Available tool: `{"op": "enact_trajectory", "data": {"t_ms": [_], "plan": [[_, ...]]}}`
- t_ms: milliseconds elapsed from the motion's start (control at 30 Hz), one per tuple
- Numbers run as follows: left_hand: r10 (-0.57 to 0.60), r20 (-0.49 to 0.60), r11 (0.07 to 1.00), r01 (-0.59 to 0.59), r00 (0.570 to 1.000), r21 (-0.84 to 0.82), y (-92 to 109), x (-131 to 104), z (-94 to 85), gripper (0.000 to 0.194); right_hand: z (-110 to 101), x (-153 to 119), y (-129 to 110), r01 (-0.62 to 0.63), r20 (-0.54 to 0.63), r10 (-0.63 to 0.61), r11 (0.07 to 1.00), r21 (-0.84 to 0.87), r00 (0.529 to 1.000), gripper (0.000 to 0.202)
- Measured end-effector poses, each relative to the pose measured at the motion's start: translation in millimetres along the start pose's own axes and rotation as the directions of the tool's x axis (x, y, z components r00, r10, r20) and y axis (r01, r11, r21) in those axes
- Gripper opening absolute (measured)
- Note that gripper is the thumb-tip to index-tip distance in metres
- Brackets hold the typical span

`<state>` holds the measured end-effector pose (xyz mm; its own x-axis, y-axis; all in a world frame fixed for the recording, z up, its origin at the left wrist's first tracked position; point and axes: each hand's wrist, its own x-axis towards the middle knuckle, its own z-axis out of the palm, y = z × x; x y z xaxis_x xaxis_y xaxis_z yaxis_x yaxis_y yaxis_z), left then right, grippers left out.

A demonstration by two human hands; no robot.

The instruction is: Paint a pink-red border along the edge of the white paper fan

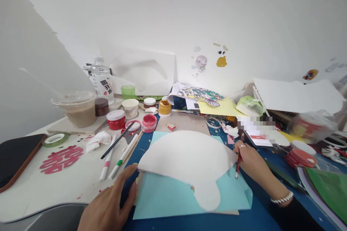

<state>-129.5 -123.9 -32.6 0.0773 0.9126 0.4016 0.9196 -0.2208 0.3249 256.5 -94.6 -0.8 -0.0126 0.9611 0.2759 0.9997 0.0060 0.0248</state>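
Observation:
A white fan-shaped cutout [187, 153] with a rounded handle lies on a light blue sheet of paper [159, 195]. At its left corner, my left hand [114, 196] has the index fingertip against the edge, with the thumb apart below it near the sheet's edge. By the fan's right corner, my right hand [245, 155] holds a slim dark red pencil-like stick [239, 162], its pale end pointing down toward the blue sheet. The fingers wrap round the stick, and some of them are hidden. A small brownish spot shows where the fan's handle begins.
Paint jars, including an open pink one [149, 123] and a yellow one [165, 108], stand beyond the fan. White markers [119, 162] lie at left near a red paper cutout [61, 159]. A phone [256, 131] and green sheets [329, 187] are at right.

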Motion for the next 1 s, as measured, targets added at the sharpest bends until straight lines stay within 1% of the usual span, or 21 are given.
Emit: {"op": "enact_trajectory", "data": {"t_ms": [67,133,200,233,267,367,400,433,467,500,533,567,600,633,667,700,767,800,833,933,1000], "plan": [[0.029,-0.074,0.999,-0.032,0.997,-0.032,-3,0,-1.1,0.037,-3,-7,2,-0.023,-0.006,0.023,1.0,0.004,1.0,0.013],[0.043,-0.122,0.998,-0.049,0.992,-0.048,-5,3,-2.6,0.034,-8,-11,4,-0.077,-0.06,0.077,0.997,0.005,0.995,0.011],[0.016,-0.105,0.998,-0.023,0.994,-0.061,-5,8,-4.2,0.033,-16,-11,3,-0.133,-0.132,0.137,0.99,0.04,0.982,0.015],[-0.013,-0.084,0.997,0.007,0.996,-0.071,-4,11,-5.0,0.033,-21,-9,1,-0.139,-0.157,0.151,0.987,0.084,0.976,0.017],[-0.049,-0.055,0.995,0.044,0.997,-0.087,-3,14,-5.8,0.033,-26,-5,-3,-0.114,-0.175,0.14,0.982,0.149,0.974,0.02],[-0.14,0.048,0.975,0.146,0.989,-0.17,-1,21,-8.1,0.039,-39,12,-32,0.103,-0.308,0.016,0.924,0.369,0.951,0.024],[-0.153,0.091,0.965,0.168,0.984,-0.2,0,23,-8.8,0.046,-41,17,-46,0.214,-0.348,-0.061,0.882,0.42,0.936,0.026],[-0.157,0.134,0.957,0.185,0.978,-0.225,0,24,-9.5,0.054,-43,22,-62,0.337,-0.354,-0.176,0.816,0.47,0.919,0.026],[-0.157,0.171,0.95,0.196,0.973,-0.242,1,25,-10.2,0.061,-45,26,-79,0.427,-0.337,-0.279,0.727,0.537,0.899,0.024],[-0.152,0.2,0.947,0.2,0.968,-0.25,1,25,-10.7,0.066,-46,30,-97,0.456,-0.277,-0.366,0.636,0.623,0.888,0.023],[-0.146,0.224,0.947,0.201,0.964,-0.249,1,26,-11.2,0.069,-46,32,-115,0.434,-0.247,-0.381,0.553,0.712,0.891,0.023],[-0.144,0.241,0.948,0.203,0.96,-0.245,2,27,-11.5,0.069,-46,34,-131,0.403,-0.186,-0.439,0.474,0.783,0.879,0.023],[-0.146,0.254,0.949,0.208,0.956,-0.238,3,28,-11.6,0.069,-45,37,-146,0.365,-0.127,-0.497,0.418,0.832,0.859,0.023],[-0.154,0.262,0.948,0.217,0.953,-0.232,4,29,-11.5,0.069,-43,39,-158,0.364,-0.12,-0.546,0.364,0.858,0.829,0.019],[-0.168,0.268,0.946,0.231,0.949,-0.226,5,30,-11.1,0.069,-39,41,-168,0.363,-0.121,-0.573,0.33,0.871,0.811,0.018],[-0.186,0.274,0.943,0.249,0.944,-0.22,7,30,-10.5,0.069,-35,44,-176,0.344,-0.115,-0.572,0.311,0.886,0.812,0.018],[-0.216,0.281,0.937,0.279,0.935,-0.21,9,30,-9.1,0.068,-23,48,-186,0.235,-0.056,-0.542,0.268,0.934,0.839,0.018],[-0.226,0.28,0.935,0.289,0.933,-0.205,10,30,-8.4,0.067,-16,50,-189,0.152,-0.009,-0.51,0.239,0.959,0.86,0.017],[-0.235,0.275,0.934,0.295,0.932,-0.201,10,29,-7.9,0.066,-9,52,-190,0.077,0.031,-0.494,0.197,0.977,0.869,0.016],[-0.239,0.244,0.935,0.291,0.94,-0.201,11,27,-7.6,0.063,9,54,-191,-0.027,0.039,-0.432,0.033,0.999,0.901,0.015],[-0.237,0.237,0.936,0.287,0.942,-0.204,11,26,-8.3,0.061,15,55,-191,-0.054,0.038,-0.388,-0.029,0.998,0.921,0.02]]}}
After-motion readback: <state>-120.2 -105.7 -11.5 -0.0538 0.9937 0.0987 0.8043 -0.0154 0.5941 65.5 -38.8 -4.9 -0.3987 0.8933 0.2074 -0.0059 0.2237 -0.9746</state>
